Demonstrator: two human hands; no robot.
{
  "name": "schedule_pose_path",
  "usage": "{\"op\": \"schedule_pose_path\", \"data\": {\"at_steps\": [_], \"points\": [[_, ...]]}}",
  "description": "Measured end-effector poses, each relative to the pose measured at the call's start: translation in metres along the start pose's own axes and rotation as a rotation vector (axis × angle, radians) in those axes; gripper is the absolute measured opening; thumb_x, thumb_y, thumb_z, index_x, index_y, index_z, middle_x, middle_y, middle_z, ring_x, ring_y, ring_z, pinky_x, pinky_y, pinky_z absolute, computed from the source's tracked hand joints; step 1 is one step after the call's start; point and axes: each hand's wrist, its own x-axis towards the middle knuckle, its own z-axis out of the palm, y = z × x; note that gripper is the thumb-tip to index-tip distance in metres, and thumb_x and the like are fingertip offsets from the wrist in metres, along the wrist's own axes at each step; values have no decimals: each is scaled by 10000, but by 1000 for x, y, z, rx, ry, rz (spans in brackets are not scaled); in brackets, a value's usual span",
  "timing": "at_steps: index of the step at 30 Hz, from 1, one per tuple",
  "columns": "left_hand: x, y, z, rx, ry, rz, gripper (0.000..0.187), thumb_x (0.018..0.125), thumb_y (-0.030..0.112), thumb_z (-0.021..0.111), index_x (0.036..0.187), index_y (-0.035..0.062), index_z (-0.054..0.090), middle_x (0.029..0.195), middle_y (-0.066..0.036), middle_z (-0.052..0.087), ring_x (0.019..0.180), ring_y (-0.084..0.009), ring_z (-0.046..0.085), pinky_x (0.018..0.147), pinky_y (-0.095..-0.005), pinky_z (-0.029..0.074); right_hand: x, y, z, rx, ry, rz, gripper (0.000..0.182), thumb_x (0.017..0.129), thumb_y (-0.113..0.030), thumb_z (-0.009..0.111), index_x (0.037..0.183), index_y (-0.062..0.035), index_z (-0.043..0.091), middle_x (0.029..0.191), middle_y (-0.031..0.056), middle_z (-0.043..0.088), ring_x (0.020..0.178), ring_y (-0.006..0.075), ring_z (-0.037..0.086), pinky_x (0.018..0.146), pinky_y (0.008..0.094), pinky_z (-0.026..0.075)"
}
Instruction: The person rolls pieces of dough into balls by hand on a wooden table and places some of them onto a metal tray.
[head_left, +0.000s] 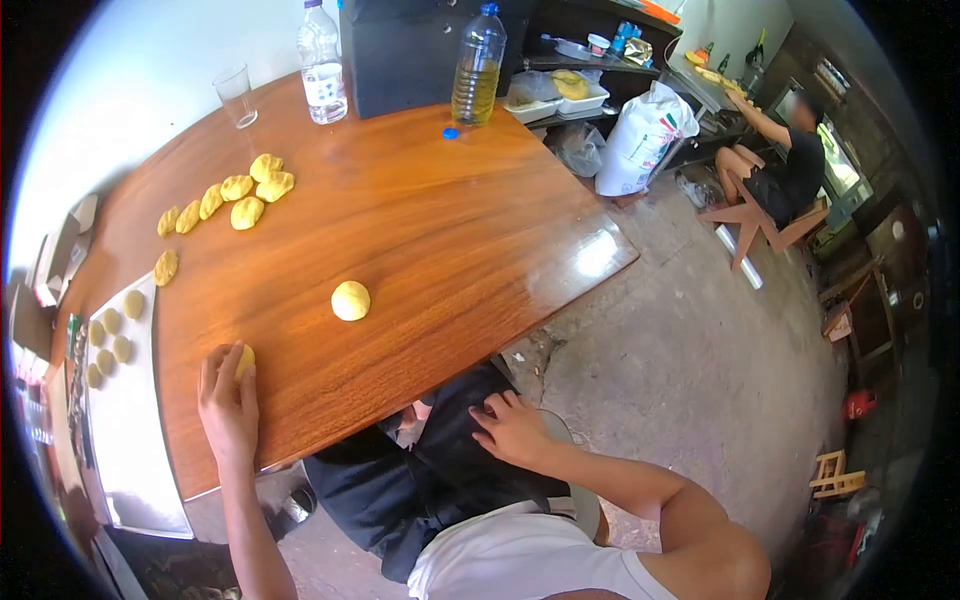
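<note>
My left hand (228, 395) is on the wooden table (420, 230) near its left front edge, fingers curled around a yellow dough ball (247, 362) that is partly hidden. Away from both hands, a smooth round dough ball (350, 300) sits on the tabletop. Farther back lies a group of rough dough lumps (246, 212), with one single lump (166, 267) nearer the tray. On the metal tray (130, 440) to the left are several small flattened dough rounds (122, 349). My right hand (512, 430) rests on my dark-clothed thigh, holding nothing, its fingers loosely apart.
At the back stand a drinking glass (236, 96), a clear bottle (322, 70) and an oil bottle (478, 70), its blue cap (450, 133) lying nearby. Past the table's right edge are a white sack (645, 140), shelves and a person (795, 155) seated on a wooden chair.
</note>
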Motion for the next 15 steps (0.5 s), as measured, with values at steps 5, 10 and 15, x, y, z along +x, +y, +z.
{"op": "schedule_pose_path", "data": {"at_steps": [5,10,15], "points": [[0,9,-1,-23,30,-30,373,899,-7,696,1270,-38,670,1229,-214,662,1103,-383,666,959,-427,535,10,-10,19,-160,-126,67,274,894,-194,685,1090,-6,713,1029,192,613,997,362,611,820,440,541],[-1,7,-1,-5,35,-4,391,906,-18,675,1296,-42,655,1253,-222,657,1117,-390,663,965,-439,531,3,-1,27,-24,-108,101,230,884,-164,686,1043,3,695,1021,205,608,986,371,626,798,441,568],[-2,9,0,80,25,43,407,916,-29,643,1323,-40,639,1346,-231,634,1208,-411,638,1036,-440,509,-8,3,13,56,-66,25,230,888,-178,709,1050,-15,710,1057,187,620,994,362,639,795,431,578]]}}
